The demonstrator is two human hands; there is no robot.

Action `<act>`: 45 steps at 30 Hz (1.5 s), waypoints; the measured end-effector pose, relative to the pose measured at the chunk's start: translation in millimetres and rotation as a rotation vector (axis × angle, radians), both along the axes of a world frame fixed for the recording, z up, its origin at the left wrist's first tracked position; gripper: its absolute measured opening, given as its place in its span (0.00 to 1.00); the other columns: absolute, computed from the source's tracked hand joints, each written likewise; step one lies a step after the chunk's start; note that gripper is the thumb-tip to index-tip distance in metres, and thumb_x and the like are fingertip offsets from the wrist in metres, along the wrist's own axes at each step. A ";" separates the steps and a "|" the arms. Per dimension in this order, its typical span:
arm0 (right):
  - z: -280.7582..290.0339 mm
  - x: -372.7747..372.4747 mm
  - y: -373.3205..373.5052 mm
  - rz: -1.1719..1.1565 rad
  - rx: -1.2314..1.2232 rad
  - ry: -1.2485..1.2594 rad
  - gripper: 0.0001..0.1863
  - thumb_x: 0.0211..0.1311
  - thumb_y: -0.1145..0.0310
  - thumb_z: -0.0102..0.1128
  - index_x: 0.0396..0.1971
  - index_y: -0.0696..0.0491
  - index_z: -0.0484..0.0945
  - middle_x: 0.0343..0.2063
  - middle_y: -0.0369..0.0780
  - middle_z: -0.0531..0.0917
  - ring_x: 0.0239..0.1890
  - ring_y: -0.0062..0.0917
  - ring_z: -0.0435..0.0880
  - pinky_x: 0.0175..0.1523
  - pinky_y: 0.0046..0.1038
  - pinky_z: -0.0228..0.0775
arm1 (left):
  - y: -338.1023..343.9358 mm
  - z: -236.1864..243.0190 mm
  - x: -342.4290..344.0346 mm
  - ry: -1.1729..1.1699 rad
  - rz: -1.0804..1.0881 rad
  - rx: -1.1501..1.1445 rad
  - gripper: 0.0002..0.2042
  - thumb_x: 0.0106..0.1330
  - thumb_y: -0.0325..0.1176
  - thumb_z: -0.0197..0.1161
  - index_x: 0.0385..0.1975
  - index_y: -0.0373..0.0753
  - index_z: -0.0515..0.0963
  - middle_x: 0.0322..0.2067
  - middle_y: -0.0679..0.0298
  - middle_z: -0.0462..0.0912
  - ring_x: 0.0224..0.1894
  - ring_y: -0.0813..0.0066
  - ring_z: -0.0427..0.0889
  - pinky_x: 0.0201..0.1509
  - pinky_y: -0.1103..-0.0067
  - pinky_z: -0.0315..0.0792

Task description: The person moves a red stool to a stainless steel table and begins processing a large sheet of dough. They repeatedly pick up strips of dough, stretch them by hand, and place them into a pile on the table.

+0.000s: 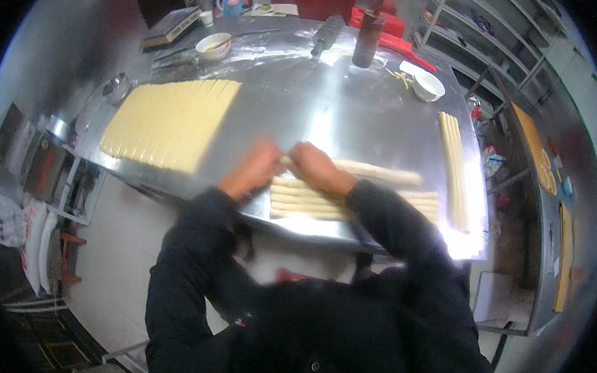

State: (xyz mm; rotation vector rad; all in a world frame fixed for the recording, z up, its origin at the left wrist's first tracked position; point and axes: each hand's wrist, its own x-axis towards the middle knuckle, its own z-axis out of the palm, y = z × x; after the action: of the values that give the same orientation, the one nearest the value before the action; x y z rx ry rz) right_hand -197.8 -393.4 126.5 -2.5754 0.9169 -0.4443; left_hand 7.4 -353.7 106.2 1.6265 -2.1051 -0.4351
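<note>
A long, pale dough rope (380, 171) lies on the steel table with its left end between my hands. My right hand (318, 166) is closed around that end, knuckles up. Close beside it, my left hand (260, 164) is blurred by movement; its fingers look closed on the tip of the same rope, where a bit of dough shows. Just below my hands, several dough ropes (307, 206) lie side by side along the table's near edge, partly covered by my right forearm. To the left lies a yellowish dough slab (170, 120) cut into strips.
More dough ropes (453, 164) lie lengthwise at the right edge. Toward the back are a white bowl (213, 47), another white bowl (428, 86), a dark cylinder (368, 41), a roller (328, 36) and a blue jug (230, 2). A metal bowl (116, 88) sits at the left edge.
</note>
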 end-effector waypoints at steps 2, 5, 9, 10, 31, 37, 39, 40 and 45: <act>0.8 0.6 -1.4 0.022 -0.006 0.019 0.11 0.66 0.64 0.62 0.37 0.57 0.83 0.42 0.48 0.81 0.50 0.46 0.80 0.53 0.44 0.76 | -7.7 -2.6 -0.6 -0.077 -0.096 -0.004 0.12 0.66 0.35 0.69 0.41 0.33 0.84 0.39 0.50 0.81 0.46 0.47 0.77 0.52 0.59 0.72; -1.0 -15.1 -6.1 0.022 -0.045 0.048 0.11 0.66 0.65 0.63 0.37 0.58 0.83 0.42 0.47 0.81 0.49 0.46 0.81 0.53 0.44 0.77 | -9.2 14.8 -1.5 -0.194 -0.132 0.104 0.12 0.65 0.35 0.70 0.40 0.33 0.84 0.40 0.49 0.82 0.46 0.47 0.78 0.51 0.59 0.72; -11.1 -22.7 -11.0 0.010 -0.083 -0.003 0.10 0.65 0.66 0.62 0.36 0.57 0.83 0.41 0.47 0.82 0.49 0.46 0.81 0.52 0.44 0.78 | -6.9 12.5 -8.4 -0.197 -0.176 -0.056 0.11 0.65 0.35 0.70 0.36 0.33 0.85 0.38 0.47 0.81 0.44 0.45 0.78 0.48 0.57 0.72; -11.5 -21.5 -8.6 0.007 -0.084 -0.026 0.10 0.64 0.66 0.63 0.36 0.57 0.83 0.41 0.47 0.82 0.49 0.46 0.81 0.52 0.44 0.78 | -10.0 8.0 -9.4 -0.207 -0.174 -0.036 0.10 0.65 0.35 0.70 0.34 0.33 0.85 0.36 0.47 0.81 0.44 0.44 0.79 0.47 0.56 0.72; 12.7 -145.9 -0.2 -0.088 -0.032 0.079 0.10 0.63 0.65 0.66 0.36 0.57 0.84 0.42 0.45 0.82 0.49 0.42 0.81 0.53 0.41 0.77 | -28.1 12.8 -65.7 -0.229 -0.316 -0.019 0.10 0.67 0.35 0.68 0.36 0.34 0.86 0.34 0.51 0.82 0.42 0.49 0.80 0.48 0.59 0.74; 3.6 -178.4 -9.7 -0.135 -0.076 0.094 0.11 0.63 0.63 0.66 0.36 0.57 0.84 0.42 0.44 0.82 0.49 0.41 0.82 0.50 0.43 0.79 | -33.4 27.3 -129.2 -0.210 -0.417 0.002 0.08 0.69 0.33 0.67 0.37 0.34 0.86 0.35 0.50 0.82 0.41 0.50 0.79 0.48 0.60 0.74; 4.8 -187.4 -5.8 -0.096 -0.103 0.120 0.11 0.63 0.63 0.66 0.36 0.57 0.84 0.42 0.44 0.82 0.49 0.42 0.82 0.50 0.43 0.79 | -33.4 27.4 -136.8 -0.280 -0.487 -0.039 0.10 0.70 0.34 0.66 0.38 0.33 0.85 0.36 0.49 0.82 0.40 0.48 0.80 0.48 0.59 0.74; 3.5 -194.7 -5.3 -0.080 -0.116 0.136 0.11 0.62 0.63 0.67 0.35 0.57 0.84 0.41 0.44 0.82 0.49 0.42 0.82 0.50 0.43 0.79 | -33.5 28.6 -139.4 -0.277 -0.445 0.023 0.10 0.70 0.34 0.65 0.39 0.33 0.85 0.36 0.50 0.82 0.40 0.48 0.80 0.48 0.60 0.74; -9.2 -225.8 -10.8 -0.168 -0.110 0.126 0.11 0.63 0.63 0.67 0.36 0.56 0.84 0.42 0.44 0.82 0.49 0.41 0.82 0.52 0.41 0.78 | -52.6 27.2 -193.5 -0.262 -0.550 -0.024 0.09 0.69 0.34 0.66 0.39 0.33 0.86 0.36 0.49 0.83 0.41 0.48 0.80 0.47 0.60 0.74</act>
State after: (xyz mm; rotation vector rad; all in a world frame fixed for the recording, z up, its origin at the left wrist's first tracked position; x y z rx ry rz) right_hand -423.6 -404.3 117.3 -2.6618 1.1905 -0.3914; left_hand -186.1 -406.3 133.4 1.1172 -2.7449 -0.3743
